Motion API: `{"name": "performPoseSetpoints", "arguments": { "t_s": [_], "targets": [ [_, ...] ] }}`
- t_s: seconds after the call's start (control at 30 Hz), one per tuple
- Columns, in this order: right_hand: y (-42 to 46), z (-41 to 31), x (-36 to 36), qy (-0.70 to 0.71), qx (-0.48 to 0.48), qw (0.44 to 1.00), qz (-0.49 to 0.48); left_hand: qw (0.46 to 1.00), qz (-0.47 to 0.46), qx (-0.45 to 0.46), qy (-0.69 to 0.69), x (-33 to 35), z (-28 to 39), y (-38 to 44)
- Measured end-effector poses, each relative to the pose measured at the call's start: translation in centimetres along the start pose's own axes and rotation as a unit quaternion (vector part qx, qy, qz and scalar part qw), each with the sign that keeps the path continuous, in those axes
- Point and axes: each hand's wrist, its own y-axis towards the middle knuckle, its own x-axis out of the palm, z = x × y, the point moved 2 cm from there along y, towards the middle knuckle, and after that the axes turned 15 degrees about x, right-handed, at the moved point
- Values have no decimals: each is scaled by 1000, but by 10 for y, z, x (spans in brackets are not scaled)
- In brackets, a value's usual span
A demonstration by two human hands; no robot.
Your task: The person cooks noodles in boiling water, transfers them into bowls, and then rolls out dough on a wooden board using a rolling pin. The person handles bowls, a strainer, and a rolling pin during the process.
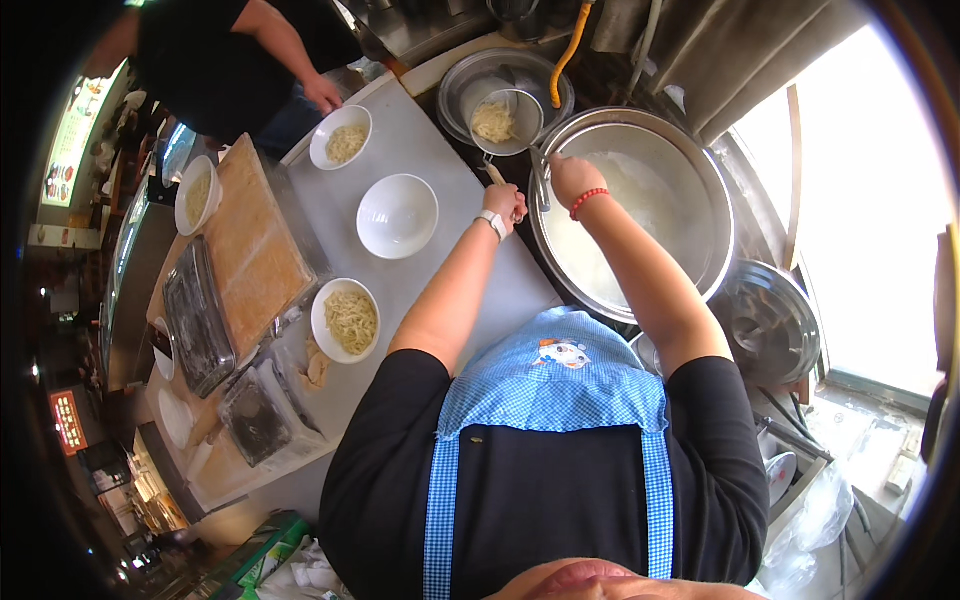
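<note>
My left hand (504,204), with a watch at the wrist, grips the handle of a strainer (531,111). Pale noodles (493,122) lie in the strainer, over a metal basin (457,79). Beside it, my right hand (576,180) is closed around a metal utensil (541,180) whose tip reaches the strainer's edge; its exact kind is unclear. Below my right forearm stands a large metal pot (721,217) of cloudy, steaming liquid. To the left of my left hand is an empty white bowl (397,217). Another white bowl holding noodles (350,322) sits nearer me.
Across the metal counter (480,289), a co-worker's hand (322,94) touches a bowl of noodles (346,142). One more noodle bowl (199,196) stands by a wooden board (255,262). Floury plastic containers (259,412) lie left. A round lid (772,322) leans right of the pot.
</note>
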Motion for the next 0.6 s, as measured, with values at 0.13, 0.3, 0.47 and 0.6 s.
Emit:
{"name": "performPoseSetpoints", "arguments": {
  "t_s": [0.13, 0.3, 0.47, 0.6],
  "targets": [
    [-15, 41, -19, 8, 12, 1000, 17, 991, -28, -46, -125, -7, 32, 5],
    [-82, 98, -36, 230, 35, 967, 106, 981, -76, -13, -177, -8, 94, -22],
    [-137, 116, -33, 332, 7, 926, 181, 981, -90, 100, -143, 21, 114, -72],
    [-143, 103, -29, 331, -8, 927, 176, 958, -55, -41, -277, 13, 129, 19]
  ]
}}
